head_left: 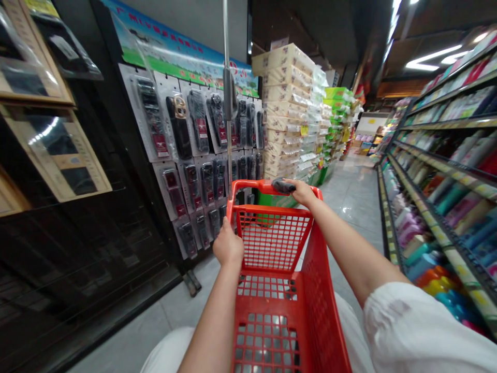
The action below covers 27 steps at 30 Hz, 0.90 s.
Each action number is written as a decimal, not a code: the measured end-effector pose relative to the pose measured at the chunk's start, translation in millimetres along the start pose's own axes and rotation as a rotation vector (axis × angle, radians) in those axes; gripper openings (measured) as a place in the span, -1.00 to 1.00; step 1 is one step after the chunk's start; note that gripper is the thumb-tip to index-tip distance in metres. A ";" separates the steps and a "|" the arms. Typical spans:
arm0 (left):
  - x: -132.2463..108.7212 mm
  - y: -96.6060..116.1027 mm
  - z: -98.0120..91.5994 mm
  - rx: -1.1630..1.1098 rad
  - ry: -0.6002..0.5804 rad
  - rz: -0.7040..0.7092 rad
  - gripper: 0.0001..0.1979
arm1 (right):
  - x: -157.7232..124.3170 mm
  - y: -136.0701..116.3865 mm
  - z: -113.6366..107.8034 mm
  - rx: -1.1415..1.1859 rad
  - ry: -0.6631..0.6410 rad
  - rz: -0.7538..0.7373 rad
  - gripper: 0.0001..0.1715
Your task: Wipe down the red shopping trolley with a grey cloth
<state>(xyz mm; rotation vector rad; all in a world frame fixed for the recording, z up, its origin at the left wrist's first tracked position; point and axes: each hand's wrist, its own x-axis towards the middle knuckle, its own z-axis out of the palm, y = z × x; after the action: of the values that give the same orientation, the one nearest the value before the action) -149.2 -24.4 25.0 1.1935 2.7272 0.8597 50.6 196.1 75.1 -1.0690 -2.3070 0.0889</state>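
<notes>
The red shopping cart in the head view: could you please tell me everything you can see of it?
The red shopping cart looks like moulded plastic, with grid-perforated walls and floor and a solid rim. It stands upright in the aisle, directly in front of the person, and looks empty. The left hand grips its left rim; the right hand rests on the far top edge, holding a small dark object against it. A grey metal pole rises from its far left corner.

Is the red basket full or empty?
Empty as far as visible: the red basket shows bare mesh floor and walls; its near end is cut off.
</notes>
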 end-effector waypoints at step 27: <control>-1.2 5.2 -3.5 0.011 -0.006 0.014 -0.43 | -13.3 19.9 -70.1 -0.794 -0.459 -0.123 -0.66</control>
<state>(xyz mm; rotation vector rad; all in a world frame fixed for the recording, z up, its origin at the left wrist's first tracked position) -145.8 -24.0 30.3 1.2162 2.7257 0.8429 108.4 187.6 120.7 -1.3685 -2.9064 -0.7636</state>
